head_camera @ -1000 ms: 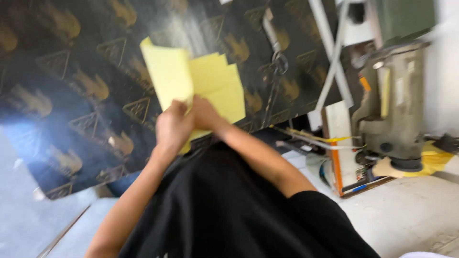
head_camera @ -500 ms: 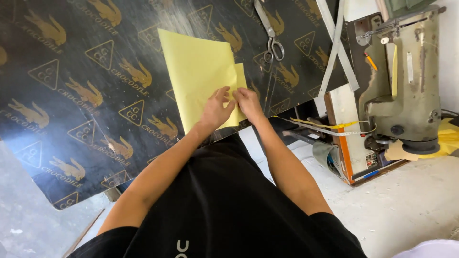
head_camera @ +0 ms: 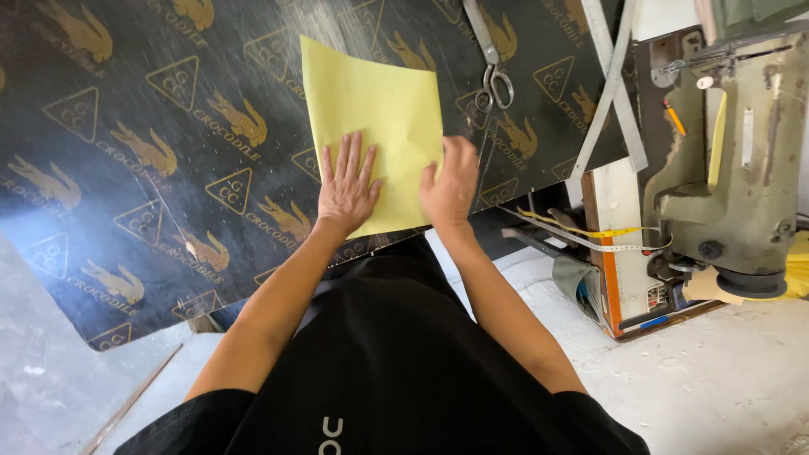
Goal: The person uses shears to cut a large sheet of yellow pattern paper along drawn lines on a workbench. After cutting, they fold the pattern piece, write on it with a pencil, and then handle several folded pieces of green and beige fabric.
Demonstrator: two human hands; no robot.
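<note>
The desk (head_camera: pixel 126 211) is covered by a dark, glossy sheet printed with gold animal and triangle marks; its left and far edges run out of the picture, and its near corner ends over the pale, dusty floor (head_camera: pixel 50 396). On it lies the yellow sheet (head_camera: pixel 371 109), thin, smooth and roughly rectangular, set slightly askew; its near edge is partly hidden under both hands. The left hand (head_camera: pixel 345 190) lies flat on the near left part of the sheet, fingers spread and fully extended, gripping nothing. The right hand (head_camera: pixel 449 187) rests at the sheet's near right edge with fingers curled downward; it is slightly blurred, and whether it pinches the edge or only presses on it cannot be told. Just beyond the right hand lie metal scissors (head_camera: pixel 491 63), the blade tips cut off by the top of the picture. Further right, a pale flat ruler (head_camera: pixel 613 80) crosses the desk's edge. A yellow measuring tape (head_camera: pixel 590 236) drapes near a worn, grey-green sewing machine (head_camera: pixel 742 168), cast metal and rounded, cut off at the right.
</note>
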